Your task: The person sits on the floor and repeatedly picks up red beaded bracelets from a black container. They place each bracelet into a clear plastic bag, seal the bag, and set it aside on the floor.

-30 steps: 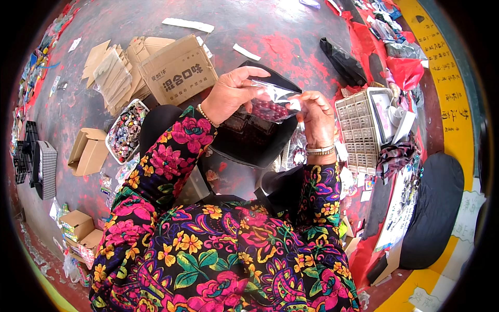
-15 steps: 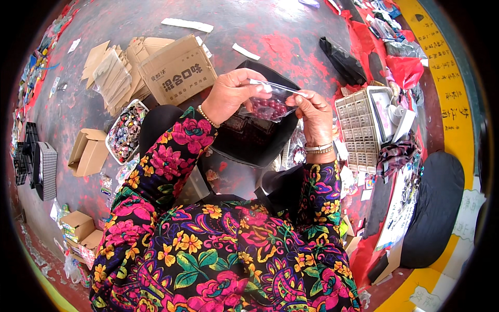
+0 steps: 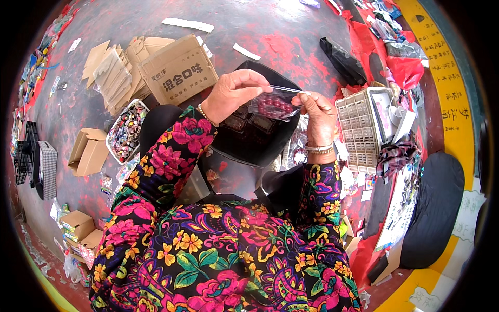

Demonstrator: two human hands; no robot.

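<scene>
Holding a small clear plastic bag of dark red beads (image 3: 275, 104) up between both hands, just above centre frame. Left hand (image 3: 234, 93) has it by the left end, thumb and fingers pressed together on the film; right hand (image 3: 318, 112) takes the right end, fingertips pinched on the edge. Both hands are closed on the bag, neither one free.

Bag's long axis runs left to right across the frame, tilted slightly, so it spans the gap between my two hands; beads sit bunched at the middle, nearer my left fingers. Both hands touch it, equally near.

Directly below the bag: black shallow tray (image 3: 260, 138) with dark compartments, on my lap or the floor, can't tell which. Right of it, a white gridded plastic sorting box (image 3: 356, 132). Upper left, a flattened brown cardboard carton (image 3: 176, 70) on the red-stained floor (image 3: 291, 36); left of centre, a white dish of mixed small trinkets (image 3: 125, 130).
</scene>
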